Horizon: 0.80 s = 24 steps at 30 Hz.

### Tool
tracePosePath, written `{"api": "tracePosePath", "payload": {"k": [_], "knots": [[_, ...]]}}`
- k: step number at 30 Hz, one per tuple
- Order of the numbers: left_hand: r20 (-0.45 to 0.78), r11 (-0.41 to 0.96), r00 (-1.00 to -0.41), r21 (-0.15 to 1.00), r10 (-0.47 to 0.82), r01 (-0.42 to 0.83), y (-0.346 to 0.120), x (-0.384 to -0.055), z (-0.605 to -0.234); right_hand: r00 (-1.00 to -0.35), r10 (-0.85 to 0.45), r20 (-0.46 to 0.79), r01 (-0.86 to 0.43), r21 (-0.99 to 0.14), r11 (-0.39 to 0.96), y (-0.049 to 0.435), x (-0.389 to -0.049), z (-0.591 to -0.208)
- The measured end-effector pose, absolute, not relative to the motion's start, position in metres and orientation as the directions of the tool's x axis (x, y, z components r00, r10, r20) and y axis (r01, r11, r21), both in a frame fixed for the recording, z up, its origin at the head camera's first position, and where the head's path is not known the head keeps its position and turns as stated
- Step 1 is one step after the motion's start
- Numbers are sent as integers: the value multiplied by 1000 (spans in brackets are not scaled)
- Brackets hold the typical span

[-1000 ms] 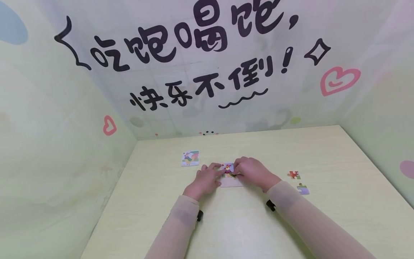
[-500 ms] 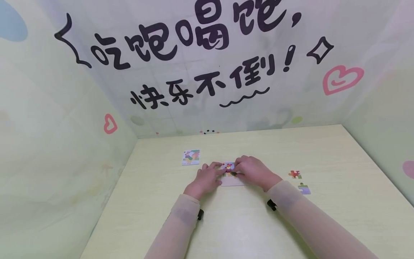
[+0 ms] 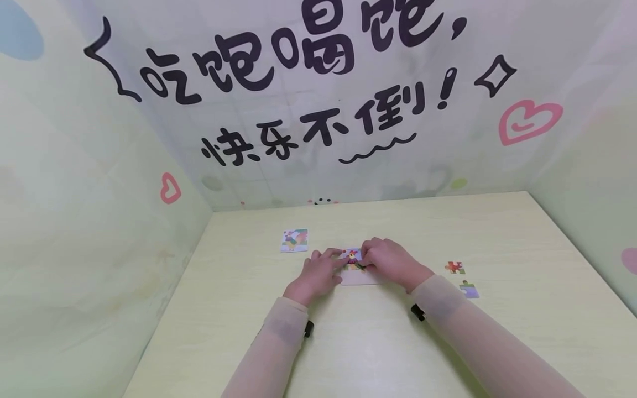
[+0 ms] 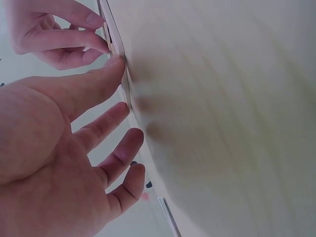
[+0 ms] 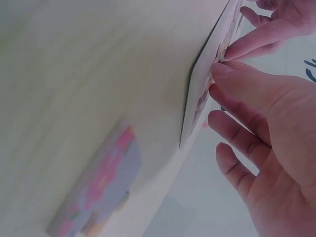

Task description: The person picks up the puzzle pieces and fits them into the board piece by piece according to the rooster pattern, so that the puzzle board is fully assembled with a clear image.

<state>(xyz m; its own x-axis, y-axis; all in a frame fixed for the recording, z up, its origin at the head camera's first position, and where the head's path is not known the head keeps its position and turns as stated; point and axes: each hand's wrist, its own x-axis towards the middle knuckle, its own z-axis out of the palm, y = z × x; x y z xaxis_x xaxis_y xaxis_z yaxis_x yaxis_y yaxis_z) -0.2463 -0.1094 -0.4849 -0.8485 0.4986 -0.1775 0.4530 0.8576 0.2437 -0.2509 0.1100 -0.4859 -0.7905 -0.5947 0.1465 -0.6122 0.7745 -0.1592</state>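
A small jigsaw board [image 3: 359,278] lies on the table, with a rooster picture in its upper part and a bare pale strip along the near side. My left hand [image 3: 318,276] rests at its left side, index finger pressing on the picture and thumb by the lower left corner. From the right, my right hand [image 3: 394,263] pinches a puzzle piece between thumb and index finger, down against the picture. That piece is mostly hidden by the fingertips. In the right wrist view, the right thumb and index fingertips meet at the board's [image 5: 203,69] face.
A square rooster picture card [image 3: 294,240] lies behind and left of the board. Two loose puzzle pieces, one red and orange [image 3: 455,267] and one lavender and green [image 3: 469,289], lie on the right. Printed walls enclose the table's [image 3: 224,287] back and sides.
Both hands stay at the board. The right fingertips have shifted slightly over the picture, and the dark green bit by them changes in how much shows. The head view has drifted a little.
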Motion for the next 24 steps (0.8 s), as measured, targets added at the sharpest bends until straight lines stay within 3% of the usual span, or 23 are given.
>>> {"api": "tracePosePath", "payload": {"k": [8, 18, 24], "knots": [[-182, 858, -848, 245, 498, 451, -110, -247, -485, -782, -613, 110, -623, -106, 775, 108, -251, -483], [-174, 858, -851, 250, 495, 448, -109, -244, -487, -799, -581, 152, -597, -310, 740, 127, -242, -485], [-171, 855, -848, 249, 501, 455, -108, -244, -484, -827, -531, 186, -562, -319, 763, 146, -236, -479]]}}
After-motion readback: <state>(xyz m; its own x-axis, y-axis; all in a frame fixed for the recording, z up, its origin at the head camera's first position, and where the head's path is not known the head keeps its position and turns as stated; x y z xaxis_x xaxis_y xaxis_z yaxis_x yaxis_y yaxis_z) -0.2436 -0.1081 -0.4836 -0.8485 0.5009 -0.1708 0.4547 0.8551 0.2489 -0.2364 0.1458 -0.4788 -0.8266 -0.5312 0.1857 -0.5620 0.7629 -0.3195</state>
